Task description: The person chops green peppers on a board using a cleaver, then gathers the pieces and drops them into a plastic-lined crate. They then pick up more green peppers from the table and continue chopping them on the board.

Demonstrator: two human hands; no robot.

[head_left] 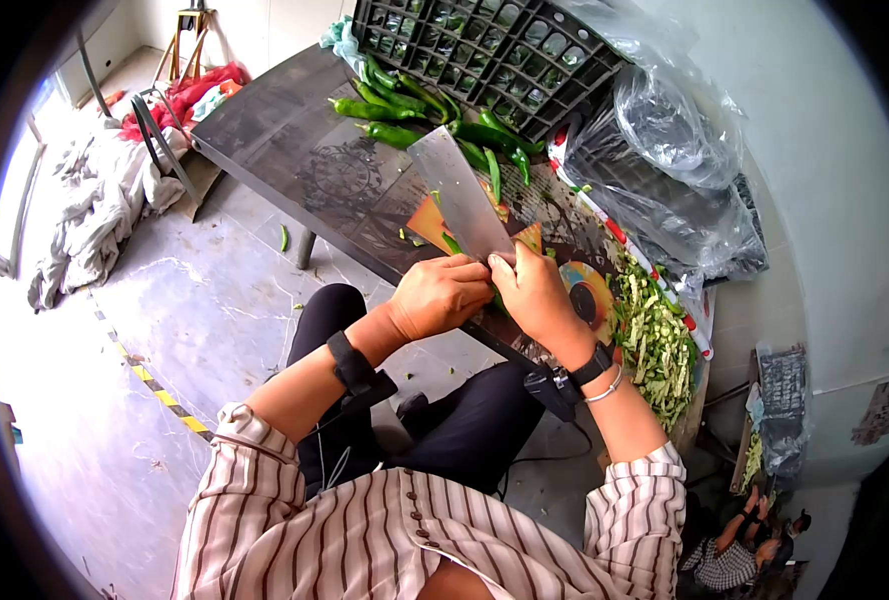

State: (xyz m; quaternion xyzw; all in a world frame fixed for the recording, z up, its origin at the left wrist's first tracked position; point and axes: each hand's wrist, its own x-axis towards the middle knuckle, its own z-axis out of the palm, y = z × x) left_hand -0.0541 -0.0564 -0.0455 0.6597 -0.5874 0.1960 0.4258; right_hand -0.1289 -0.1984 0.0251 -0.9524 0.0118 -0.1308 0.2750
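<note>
A broad cleaver point(457, 195) has its blade slanting up and to the left over the table. My right hand point(537, 300) is wrapped around its handle end, thumb against the blade. Right beside it, my left hand point(443, 297) has its fingers curled together near the base of the blade; what they hold is hidden. A small green piece point(452, 243) shows by the blade. Whole green peppers point(395, 108) lie in a pile beyond the cleaver. Sliced green pepper point(655, 345) is heaped to the right of my right hand.
A black plastic crate point(485, 55) stands at the back of the dark table point(265, 125). Clear plastic wrapping point(675, 150) lies at the right, beside a red-and-white edge strip point(615, 230). Another person point(730, 555) sits at lower right. Cloth point(115, 200) lies on the floor.
</note>
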